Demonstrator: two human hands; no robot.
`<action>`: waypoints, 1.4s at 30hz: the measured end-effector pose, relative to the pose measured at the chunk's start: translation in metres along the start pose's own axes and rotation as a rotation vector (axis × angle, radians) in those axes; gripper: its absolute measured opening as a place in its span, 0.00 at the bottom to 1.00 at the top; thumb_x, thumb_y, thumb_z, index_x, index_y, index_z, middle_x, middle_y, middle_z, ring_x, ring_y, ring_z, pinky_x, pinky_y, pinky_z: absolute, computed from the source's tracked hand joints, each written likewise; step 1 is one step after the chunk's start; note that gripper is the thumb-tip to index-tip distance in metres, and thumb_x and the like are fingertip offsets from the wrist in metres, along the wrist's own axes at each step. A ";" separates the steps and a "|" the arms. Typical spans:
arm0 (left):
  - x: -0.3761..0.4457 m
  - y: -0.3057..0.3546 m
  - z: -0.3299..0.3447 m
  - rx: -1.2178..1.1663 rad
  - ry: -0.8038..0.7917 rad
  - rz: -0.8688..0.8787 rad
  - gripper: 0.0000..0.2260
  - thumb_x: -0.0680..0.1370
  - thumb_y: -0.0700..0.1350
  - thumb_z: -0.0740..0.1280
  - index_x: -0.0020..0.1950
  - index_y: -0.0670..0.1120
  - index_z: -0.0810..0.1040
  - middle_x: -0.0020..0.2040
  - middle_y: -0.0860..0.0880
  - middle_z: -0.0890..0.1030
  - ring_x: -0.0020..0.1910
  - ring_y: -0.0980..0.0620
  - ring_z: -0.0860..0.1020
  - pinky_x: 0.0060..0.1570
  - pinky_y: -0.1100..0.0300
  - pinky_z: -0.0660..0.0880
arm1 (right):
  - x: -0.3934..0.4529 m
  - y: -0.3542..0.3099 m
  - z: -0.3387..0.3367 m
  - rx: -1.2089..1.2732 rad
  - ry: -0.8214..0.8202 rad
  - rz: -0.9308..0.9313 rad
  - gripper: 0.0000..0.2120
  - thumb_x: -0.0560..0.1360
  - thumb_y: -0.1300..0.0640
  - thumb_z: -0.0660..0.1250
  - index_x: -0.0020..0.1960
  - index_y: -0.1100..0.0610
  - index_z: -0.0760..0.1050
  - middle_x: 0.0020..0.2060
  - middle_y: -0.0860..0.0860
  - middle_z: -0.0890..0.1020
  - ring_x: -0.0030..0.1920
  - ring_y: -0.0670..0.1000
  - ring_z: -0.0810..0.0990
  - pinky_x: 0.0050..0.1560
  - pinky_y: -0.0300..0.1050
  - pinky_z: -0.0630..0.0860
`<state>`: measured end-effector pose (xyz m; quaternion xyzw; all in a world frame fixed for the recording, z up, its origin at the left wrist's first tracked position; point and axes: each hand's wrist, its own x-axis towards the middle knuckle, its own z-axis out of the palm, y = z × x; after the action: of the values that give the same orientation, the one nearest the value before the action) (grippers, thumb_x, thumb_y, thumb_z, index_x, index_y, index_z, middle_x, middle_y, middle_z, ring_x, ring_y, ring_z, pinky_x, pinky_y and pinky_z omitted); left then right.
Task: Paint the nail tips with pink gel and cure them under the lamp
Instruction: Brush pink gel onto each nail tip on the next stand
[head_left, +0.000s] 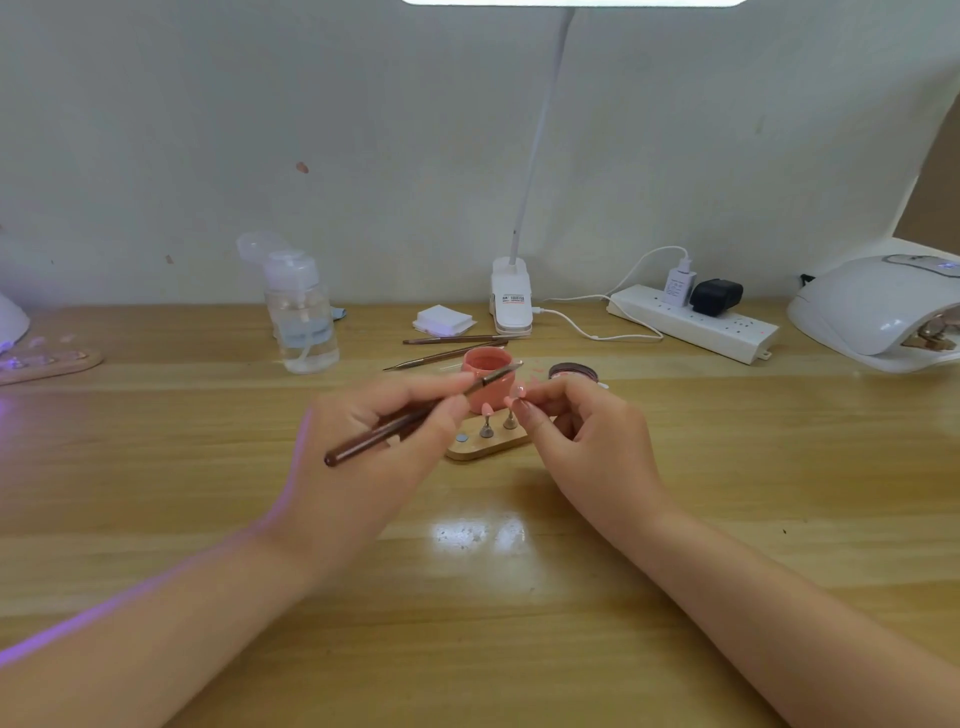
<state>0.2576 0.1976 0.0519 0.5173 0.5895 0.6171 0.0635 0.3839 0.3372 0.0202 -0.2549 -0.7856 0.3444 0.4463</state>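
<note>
Far left on the wooden worktop (156, 519), a wooden holder (49, 364) sits in purple glow, then a clear pump bottle (304, 317) stands further in. The left hand (374, 441) grips a brown brush (410, 418) pen-style, fingers curled round the shaft, its tip angled up and right over the pink gel pot (485, 382). Just below the pot, a small wooden stand (483, 447) carries two upright pegs topped with pink nail tips (488, 409). Behind, two spare brushes (447, 348) lie near a stack of white pads (444, 318) and the clip lamp's base (511, 301). The right hand (587, 431) pinches another pink nail tip (521, 391) between thumb and fingers, right beside the brush tip. A dark lid (574, 371) lies just behind that hand. Further right runs a white power strip (696, 322), and at the far edge stands the white curing lamp (878, 306), with something inside its opening that I cannot make out.
</note>
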 end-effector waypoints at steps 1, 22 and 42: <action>-0.003 -0.002 0.000 0.015 -0.017 0.013 0.11 0.75 0.41 0.73 0.48 0.59 0.85 0.41 0.57 0.86 0.39 0.60 0.82 0.37 0.71 0.74 | 0.000 0.000 0.000 -0.003 0.001 -0.001 0.03 0.75 0.60 0.71 0.45 0.53 0.81 0.31 0.42 0.78 0.29 0.40 0.72 0.33 0.32 0.67; -0.011 -0.007 -0.001 0.161 -0.053 0.148 0.10 0.76 0.52 0.61 0.52 0.56 0.80 0.42 0.57 0.84 0.42 0.59 0.81 0.40 0.72 0.72 | 0.000 -0.002 -0.002 0.002 0.014 -0.006 0.03 0.75 0.60 0.71 0.44 0.53 0.80 0.34 0.44 0.81 0.32 0.47 0.76 0.36 0.44 0.74; -0.010 -0.007 0.002 0.141 -0.049 0.148 0.10 0.76 0.53 0.61 0.53 0.58 0.80 0.45 0.58 0.84 0.44 0.58 0.81 0.42 0.70 0.73 | -0.001 -0.001 -0.002 0.012 0.004 -0.027 0.02 0.75 0.60 0.71 0.46 0.54 0.81 0.36 0.45 0.82 0.31 0.43 0.73 0.34 0.38 0.72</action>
<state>0.2594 0.1942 0.0400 0.5775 0.5900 0.5642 -0.0046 0.3861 0.3368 0.0213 -0.2426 -0.7860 0.3424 0.4541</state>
